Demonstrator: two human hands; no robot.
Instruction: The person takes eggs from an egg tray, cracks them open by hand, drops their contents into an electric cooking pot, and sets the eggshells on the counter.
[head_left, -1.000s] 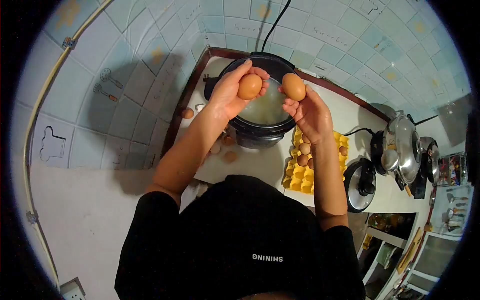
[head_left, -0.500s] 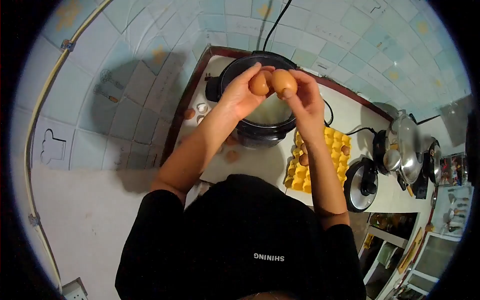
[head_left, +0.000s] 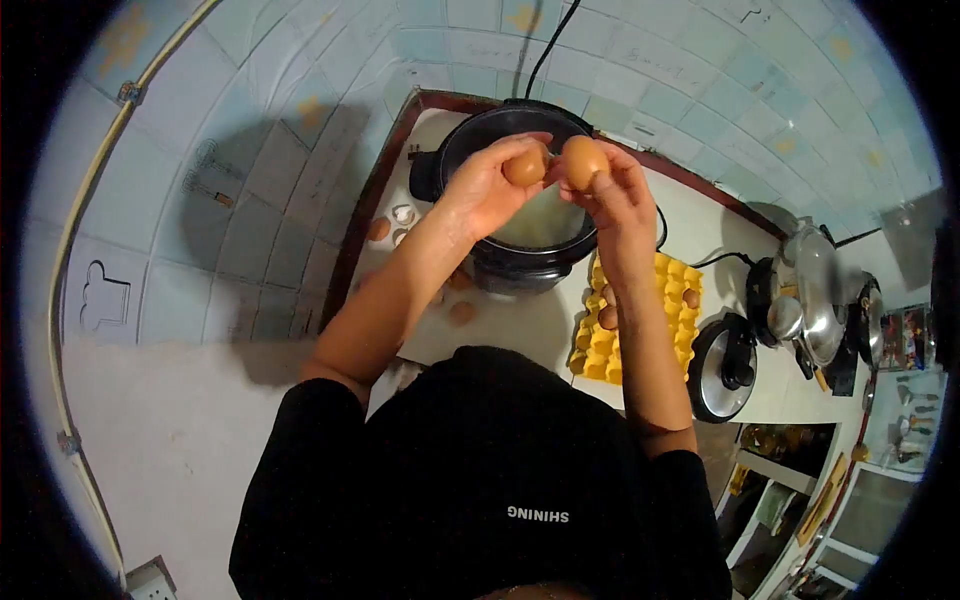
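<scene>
Over the black pot [head_left: 520, 270], my left hand [head_left: 485, 190] is closed around a brown egg [head_left: 526, 167]. Close beside it, my right hand [head_left: 622, 192] grips a second brown egg [head_left: 585, 163] between thumb and fingers. The two eggs are a small gap apart. Pale liquid [head_left: 540, 222] shows inside the pot below. To the right of the pot, a yellow egg tray [head_left: 597, 360] holds several brown eggs, partly hidden by my right forearm. Eggshell pieces [head_left: 403, 214] lie left of the pot.
A black-rimmed lid [head_left: 722, 370] lies right of the tray. Farther right are a steel pan with its lid [head_left: 815, 290] and other cookware. A tiled wall [head_left: 680, 90] rises behind the counter, and a black cable [head_left: 548, 50] runs down it to the pot.
Both hands came together over the pot, bringing the eggs close, then parted slightly. The left egg has turned in my left hand.
</scene>
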